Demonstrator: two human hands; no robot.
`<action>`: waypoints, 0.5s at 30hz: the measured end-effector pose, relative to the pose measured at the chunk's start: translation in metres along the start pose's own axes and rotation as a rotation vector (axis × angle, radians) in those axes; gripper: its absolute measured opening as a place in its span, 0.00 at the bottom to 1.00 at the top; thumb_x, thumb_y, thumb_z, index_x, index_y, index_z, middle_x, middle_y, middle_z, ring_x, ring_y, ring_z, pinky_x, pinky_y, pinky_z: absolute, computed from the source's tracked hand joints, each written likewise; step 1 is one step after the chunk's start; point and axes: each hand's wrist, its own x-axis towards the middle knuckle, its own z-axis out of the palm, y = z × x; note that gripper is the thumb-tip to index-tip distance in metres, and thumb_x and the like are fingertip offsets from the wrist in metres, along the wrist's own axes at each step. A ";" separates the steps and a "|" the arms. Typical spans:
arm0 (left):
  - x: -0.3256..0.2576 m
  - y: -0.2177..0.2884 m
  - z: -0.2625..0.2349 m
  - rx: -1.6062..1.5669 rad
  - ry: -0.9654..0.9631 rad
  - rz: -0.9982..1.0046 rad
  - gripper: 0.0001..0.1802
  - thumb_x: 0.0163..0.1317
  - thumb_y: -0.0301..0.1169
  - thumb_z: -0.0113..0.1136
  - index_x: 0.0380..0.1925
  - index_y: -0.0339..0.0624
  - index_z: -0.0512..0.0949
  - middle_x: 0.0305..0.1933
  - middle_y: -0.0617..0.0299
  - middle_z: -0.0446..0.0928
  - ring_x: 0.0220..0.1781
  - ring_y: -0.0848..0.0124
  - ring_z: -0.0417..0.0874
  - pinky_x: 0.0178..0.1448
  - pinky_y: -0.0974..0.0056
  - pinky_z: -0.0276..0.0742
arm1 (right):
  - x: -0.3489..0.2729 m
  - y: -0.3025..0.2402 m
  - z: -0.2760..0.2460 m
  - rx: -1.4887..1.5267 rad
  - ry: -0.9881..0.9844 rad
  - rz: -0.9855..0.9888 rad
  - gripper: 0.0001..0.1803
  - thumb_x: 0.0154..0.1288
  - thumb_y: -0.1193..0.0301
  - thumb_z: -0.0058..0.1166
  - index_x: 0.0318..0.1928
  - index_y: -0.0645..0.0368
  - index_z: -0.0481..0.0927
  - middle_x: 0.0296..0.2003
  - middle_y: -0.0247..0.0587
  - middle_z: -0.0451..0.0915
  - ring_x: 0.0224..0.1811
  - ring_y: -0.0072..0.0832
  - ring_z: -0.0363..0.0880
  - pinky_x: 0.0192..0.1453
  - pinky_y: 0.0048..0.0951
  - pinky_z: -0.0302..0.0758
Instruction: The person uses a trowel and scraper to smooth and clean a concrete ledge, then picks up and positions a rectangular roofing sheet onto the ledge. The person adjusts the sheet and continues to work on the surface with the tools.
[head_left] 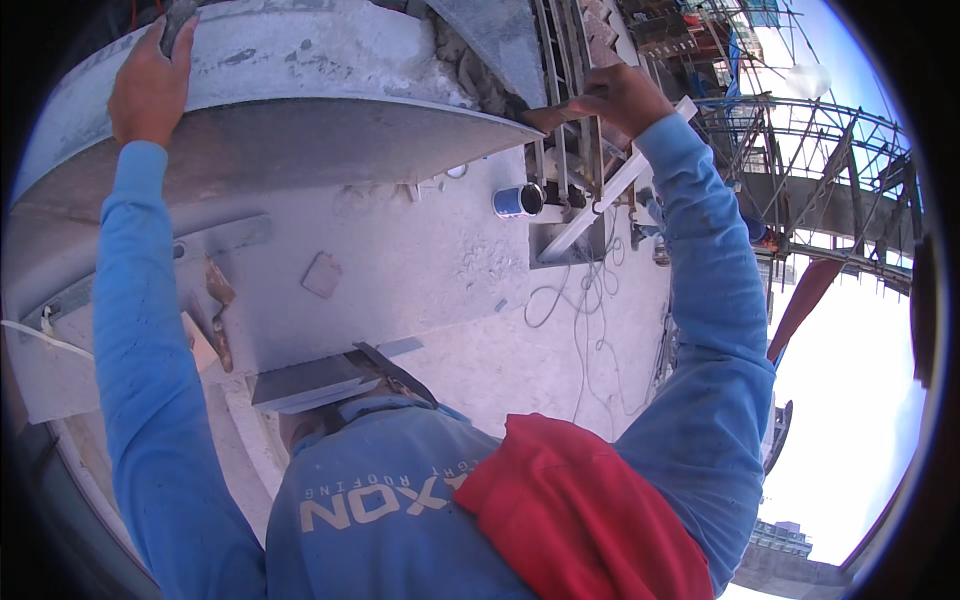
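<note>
Standing well apart near the ledge edge (330, 98), left hand (150, 95) clasps grey object (180, 22), right hand (628, 98) brown tool (550, 117).

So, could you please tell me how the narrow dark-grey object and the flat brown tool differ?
The narrow dark-grey object points up the picture from the left hand; the flat brown tool points leftward from the right hand. The grey object meets the upper edge, while the brown tool's tip is by the right end of the long grey panel. Both are gripped and partly hidden.
</note>
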 end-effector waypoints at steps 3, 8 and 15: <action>-0.001 0.009 -0.010 -0.006 -0.050 -0.020 0.39 0.68 0.68 0.46 0.63 0.50 0.77 0.59 0.50 0.81 0.59 0.44 0.81 0.61 0.46 0.77 | 0.009 0.004 0.003 -0.069 -0.057 0.022 0.15 0.54 0.64 0.69 0.32 0.64 0.84 0.26 0.49 0.84 0.27 0.40 0.83 0.37 0.38 0.77; -0.009 0.034 -0.036 -0.236 0.012 0.036 0.21 0.70 0.41 0.57 0.52 0.35 0.79 0.47 0.42 0.83 0.48 0.45 0.83 0.53 0.47 0.78 | 0.031 0.009 0.006 -0.225 -0.113 0.053 0.17 0.50 0.60 0.72 0.34 0.60 0.87 0.28 0.50 0.85 0.33 0.44 0.86 0.43 0.41 0.80; -0.009 0.038 -0.045 -0.234 0.066 -0.031 0.20 0.67 0.40 0.62 0.50 0.37 0.81 0.47 0.44 0.83 0.50 0.46 0.83 0.55 0.49 0.78 | 0.043 -0.014 0.012 -0.391 -0.118 0.111 0.19 0.48 0.57 0.73 0.38 0.55 0.89 0.35 0.50 0.87 0.43 0.47 0.86 0.52 0.44 0.81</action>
